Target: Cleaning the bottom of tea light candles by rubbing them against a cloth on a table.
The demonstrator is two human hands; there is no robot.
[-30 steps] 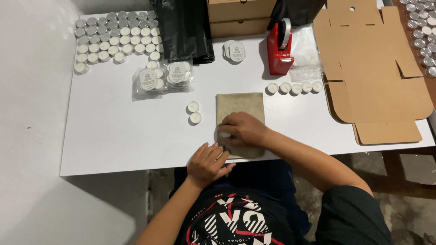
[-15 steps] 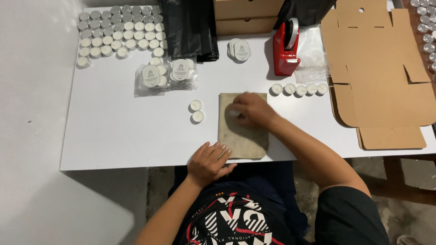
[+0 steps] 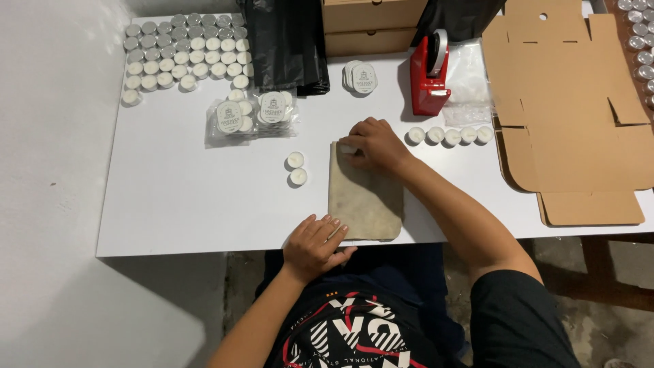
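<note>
A tan cloth pad point(image 3: 365, 201) lies on the white table point(image 3: 177, 197) in front of me. My right hand point(image 3: 371, 144) presses a small white tealight candle point(image 3: 348, 148) against the pad's far edge, fingers closed over it. My left hand point(image 3: 313, 244) rests flat, fingers apart, on the pad's near left corner at the table's front edge. Two loose white tealights point(image 3: 296, 168) sit just left of the pad.
A grid of several tealights point(image 3: 184, 51) fills the far left. Bagged tealights with round labels point(image 3: 248, 112), a label stack point(image 3: 360, 76), black plastic point(image 3: 286, 44), a red tape dispenser point(image 3: 430, 75), a tealight row point(image 3: 449, 135) and flat cardboard boxes point(image 3: 565, 102) surround the pad.
My right hand has slid the tealight along the pad from its near end to its far edge. My left hand has stayed at the near corner.
</note>
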